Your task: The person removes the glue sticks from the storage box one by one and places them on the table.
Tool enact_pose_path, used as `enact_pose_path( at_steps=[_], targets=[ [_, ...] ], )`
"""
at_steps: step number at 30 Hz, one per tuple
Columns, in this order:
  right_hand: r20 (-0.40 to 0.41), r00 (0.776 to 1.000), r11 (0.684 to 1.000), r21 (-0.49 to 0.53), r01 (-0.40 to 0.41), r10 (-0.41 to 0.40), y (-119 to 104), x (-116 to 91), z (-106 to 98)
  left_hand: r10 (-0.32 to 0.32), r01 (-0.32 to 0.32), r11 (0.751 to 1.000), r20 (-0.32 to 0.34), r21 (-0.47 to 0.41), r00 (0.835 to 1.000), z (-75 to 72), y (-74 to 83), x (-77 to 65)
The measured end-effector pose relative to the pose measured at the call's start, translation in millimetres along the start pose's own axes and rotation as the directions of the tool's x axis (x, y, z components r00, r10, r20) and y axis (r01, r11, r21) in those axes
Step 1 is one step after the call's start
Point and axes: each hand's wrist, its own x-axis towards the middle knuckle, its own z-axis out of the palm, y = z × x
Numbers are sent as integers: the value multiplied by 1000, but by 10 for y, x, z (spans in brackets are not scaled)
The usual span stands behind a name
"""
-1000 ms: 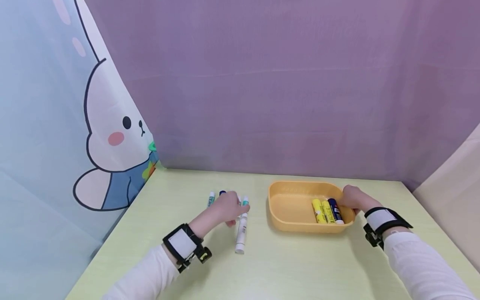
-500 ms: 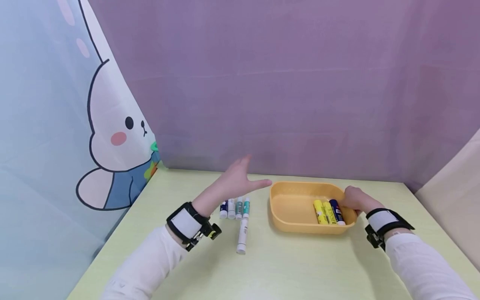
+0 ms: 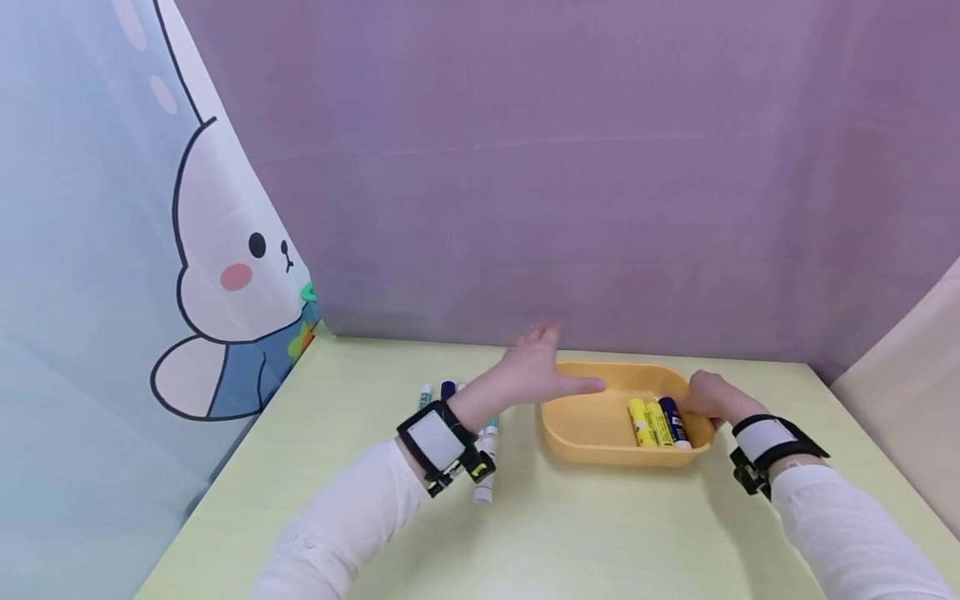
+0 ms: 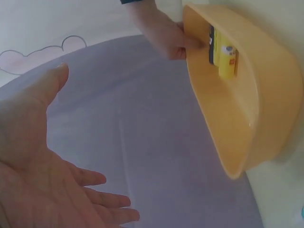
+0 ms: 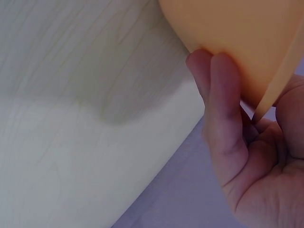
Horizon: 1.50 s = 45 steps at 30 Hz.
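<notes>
My left hand (image 3: 528, 371) is in the air at the left end of an orange tray (image 3: 585, 425), with fingers and thumb spread and nothing in its grasp. In the left wrist view, its bare palm (image 4: 33, 190) faces the camera. At the tray's right end, my right hand (image 3: 712, 396) grips the rim; the right wrist view shows the thumb inside and fingers (image 5: 225, 90) against the outer wall. Two yellow glue sticks (image 3: 641, 425) and a dark blue one (image 3: 675, 425) lie side by side in the tray's right half.
Left of the tray, several small tubes lie on the pale green table (image 3: 600, 533), partly hidden behind my left forearm. Among them are a white one (image 3: 483, 493), a teal-labelled one (image 3: 425, 396) and a dark blue one (image 3: 447, 389). A purple curtain (image 3: 570, 167) hangs behind.
My left hand has risen from the tubes on the left and moved right to the tray, its fingers opening out. My right hand stays on the rim.
</notes>
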Motion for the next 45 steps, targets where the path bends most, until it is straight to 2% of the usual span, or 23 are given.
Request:
enact_pose_path(
  at_steps=[9,13,16,20,25,32,41,45],
  targets=[
    [-8,1000,1000,21,-8,8,-41,-35,44,-72,70,997,58,28,996,343,240,179],
    [-16,1000,1000,14,-1,2,-53,-51,40,-72,70,997,65,31,995,511,299,259],
    [-17,1000,1000,6,0,0,-73,-54,28,-83,79,995,73,54,994,631,352,298],
    [-3,1000,1000,9,-13,13,-96,-46,25,-136,128,986,73,107,988,823,430,365],
    [4,999,999,6,-34,34,-79,-36,36,-194,183,975,78,127,978,1033,509,462],
    [2,999,999,2,-34,34,-58,-29,29,-282,268,956,114,124,953,1236,570,588],
    [-6,1000,1000,14,-21,21,-66,-21,56,-372,365,927,75,88,925,1428,568,679],
    [5,999,999,20,-34,34,-59,-9,59,-394,387,917,69,98,917,1486,540,692]
  ],
)
